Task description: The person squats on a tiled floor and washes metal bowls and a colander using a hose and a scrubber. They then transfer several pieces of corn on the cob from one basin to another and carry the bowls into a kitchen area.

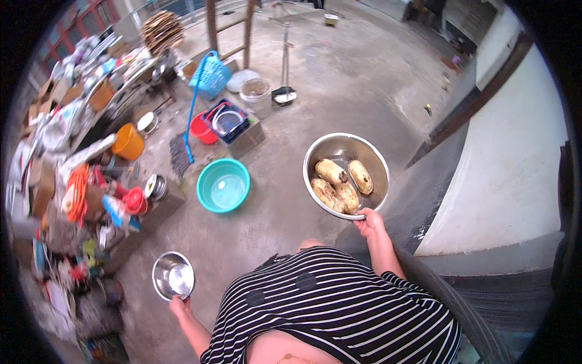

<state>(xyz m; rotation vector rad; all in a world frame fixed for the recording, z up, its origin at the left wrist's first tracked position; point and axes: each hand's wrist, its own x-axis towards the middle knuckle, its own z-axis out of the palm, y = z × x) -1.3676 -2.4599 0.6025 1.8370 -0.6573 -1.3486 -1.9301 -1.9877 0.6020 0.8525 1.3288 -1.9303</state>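
Note:
My right hand [372, 223] grips the near rim of a large stainless steel basin [382, 191]. Several thick pale root segments [331, 171], which look like lotus root, lie in it, with brown patches on their skin. Off to the left, my left hand [181, 306] holds a smaller stainless steel bowl [169, 275] by its near edge; nothing shows inside this bowl. Ahead, between the two vessels, a turquoise plastic basin [223, 185] rests on the concrete floor [273, 191], with a small pale spot at its bottom.
A mop [190, 136], a red basin [203, 128] and a block bearing a dark blue crate [227, 120] stand ahead left. Beyond are a white bucket [255, 93] and a long-handled dustpan [284, 95]. Clutter with an orange bucket [127, 142] lines the left; a white wall [504, 159] rises right.

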